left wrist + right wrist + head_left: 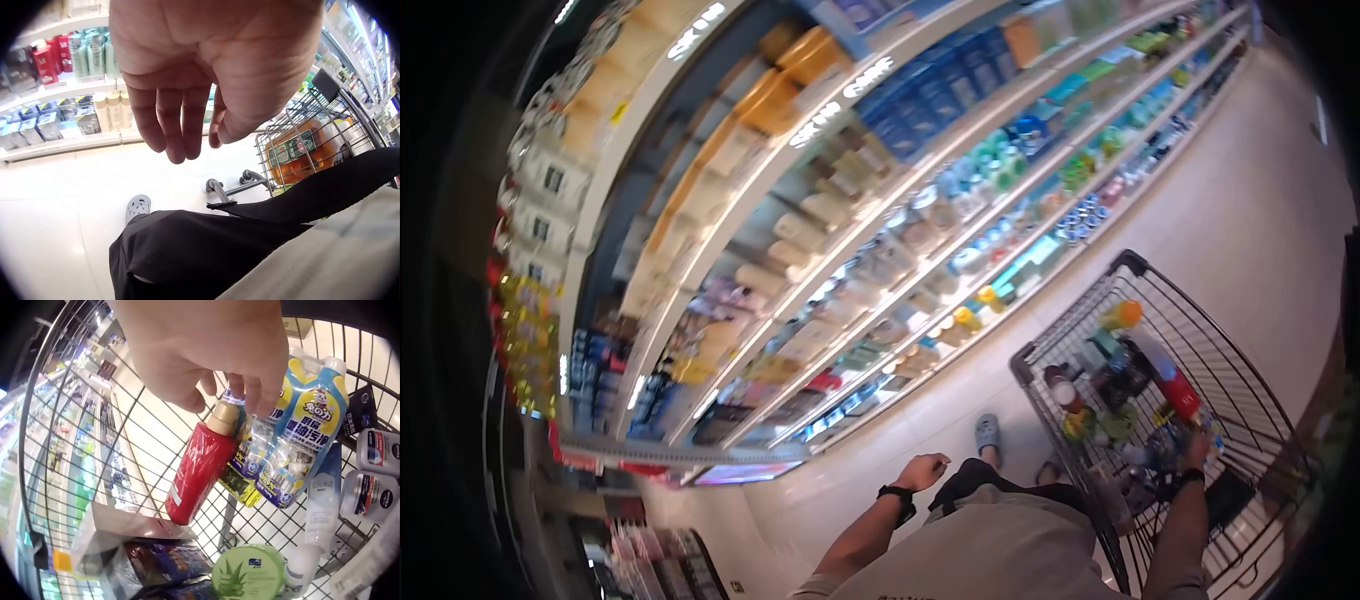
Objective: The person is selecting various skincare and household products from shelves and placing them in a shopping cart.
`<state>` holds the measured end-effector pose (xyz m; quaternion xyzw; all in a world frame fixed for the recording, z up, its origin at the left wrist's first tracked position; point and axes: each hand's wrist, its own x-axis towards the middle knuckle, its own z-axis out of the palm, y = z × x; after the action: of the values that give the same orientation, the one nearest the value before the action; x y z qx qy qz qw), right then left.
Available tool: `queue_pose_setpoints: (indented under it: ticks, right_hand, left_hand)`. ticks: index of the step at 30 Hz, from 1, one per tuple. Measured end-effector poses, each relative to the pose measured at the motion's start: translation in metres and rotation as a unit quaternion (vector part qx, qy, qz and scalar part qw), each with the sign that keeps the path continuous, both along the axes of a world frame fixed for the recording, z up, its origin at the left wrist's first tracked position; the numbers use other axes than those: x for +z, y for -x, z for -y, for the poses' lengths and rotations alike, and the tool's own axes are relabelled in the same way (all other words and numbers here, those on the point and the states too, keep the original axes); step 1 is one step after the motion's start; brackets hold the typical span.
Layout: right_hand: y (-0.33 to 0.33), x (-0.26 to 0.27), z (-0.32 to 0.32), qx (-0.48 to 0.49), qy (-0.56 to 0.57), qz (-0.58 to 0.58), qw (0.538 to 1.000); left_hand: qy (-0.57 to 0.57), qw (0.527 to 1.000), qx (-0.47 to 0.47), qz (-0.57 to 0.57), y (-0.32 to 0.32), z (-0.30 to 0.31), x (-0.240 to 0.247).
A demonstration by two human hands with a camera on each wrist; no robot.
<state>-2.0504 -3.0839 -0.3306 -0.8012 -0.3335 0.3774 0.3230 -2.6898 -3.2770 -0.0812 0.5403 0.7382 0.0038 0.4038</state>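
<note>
My left hand (922, 472) hangs beside my body. In the left wrist view the left hand (206, 75) has loosely bent fingers over the floor, with nothing in them. Inside the cart, my right hand (1197, 452) is low among the goods. The right wrist view shows the right hand (206, 353) with bent fingers just above the gold cap of a red bottle (199, 472), which leans at a slant; no grip on it shows. Right behind the fingers are blue-and-yellow bottles (309, 419) in a pack. A round green tub (249, 575) lies nearer the bottom edge.
The wire cart (1040, 350) stands at my right, holding several bottles and packs, including an orange-brown bottle (300, 153). Long lit shelves (870, 235) of skin care goods run along the left and front. Pale floor (1260, 150) stretches beyond the cart.
</note>
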Motion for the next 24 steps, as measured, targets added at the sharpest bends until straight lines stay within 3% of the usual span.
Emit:
queue_pose_setpoints:
  ticks: [1, 3, 6, 7, 9, 10, 12, 15, 16, 18, 19, 20, 21, 22, 23, 24]
  right_hand:
    - [-0.011, -0.023, -0.007, 0.057, -0.059, 0.114, 0.990]
    - [-0.018, -0.027, -0.007, 0.116, -0.049, 0.231, 0.965]
    - [-0.002, 0.001, -0.018, 0.142, 0.006, 0.262, 0.954]
    - [0.001, 0.013, -0.019, 0.153, 0.001, 0.263, 0.953]
    - [0.005, 0.030, -0.030, 0.227, 0.077, 0.047, 0.970]
    - [0.008, 0.036, -0.031, 0.233, 0.074, 0.050, 0.968]
    - [0.009, 0.038, -0.029, 0.346, 0.052, 0.111, 0.930]
    - [0.007, 0.049, -0.015, 0.344, 0.014, 0.183, 0.921]
    - [0.028, 0.080, -0.001, 0.308, 0.056, 0.317, 0.895]
    - [0.034, 0.068, -0.005, 0.331, 0.152, 0.331, 0.870]
    - [0.021, 0.051, 0.008, 0.411, 0.168, 0.346, 0.827]
    - [0.051, 0.081, 0.012, 0.317, 0.165, 0.297, 0.885]
    - [0.077, 0.087, 0.005, 0.297, 0.209, 0.281, 0.888]
    - [0.081, 0.067, 0.009, 0.290, 0.170, 0.325, 0.884]
    - [0.087, 0.054, 0.000, 0.322, 0.216, 0.349, 0.853]
    - [0.089, 0.059, -0.002, 0.345, 0.199, 0.335, 0.854]
  left_hand:
    - [-0.015, 0.999, 0.027, -0.007, 0.002, 0.031, 0.012]
    - [-0.013, 0.999, 0.040, -0.011, 0.005, 0.048, 0.008]
    - [0.007, 0.997, 0.078, -0.025, -0.001, 0.085, 0.008]
    - [0.028, 0.995, 0.085, -0.035, 0.000, 0.099, 0.007]
    - [0.045, 0.994, 0.089, -0.053, -0.003, 0.129, 0.002]
    - [0.071, 0.991, 0.103, -0.051, -0.004, 0.138, 0.005]
    - [0.103, 0.986, 0.125, -0.043, -0.009, 0.155, 0.012]
    - [0.122, 0.983, 0.131, -0.036, -0.011, 0.169, 0.018]
    - [0.126, 0.982, 0.134, -0.039, -0.009, 0.170, 0.018]
    - [0.127, 0.980, 0.145, -0.042, -0.011, 0.167, 0.019]
    - [0.115, 0.985, 0.123, -0.038, -0.007, 0.158, 0.018]
    - [0.108, 0.985, 0.132, -0.032, -0.002, 0.153, 0.012]
    - [0.095, 0.985, 0.142, -0.036, 0.001, 0.142, 0.015]
    - [0.090, 0.983, 0.159, -0.035, 0.002, 0.128, 0.013]
    - [0.064, 0.987, 0.145, -0.040, 0.004, 0.115, 0.007]
    - [0.038, 0.989, 0.144, -0.013, 0.008, 0.105, -0.005]
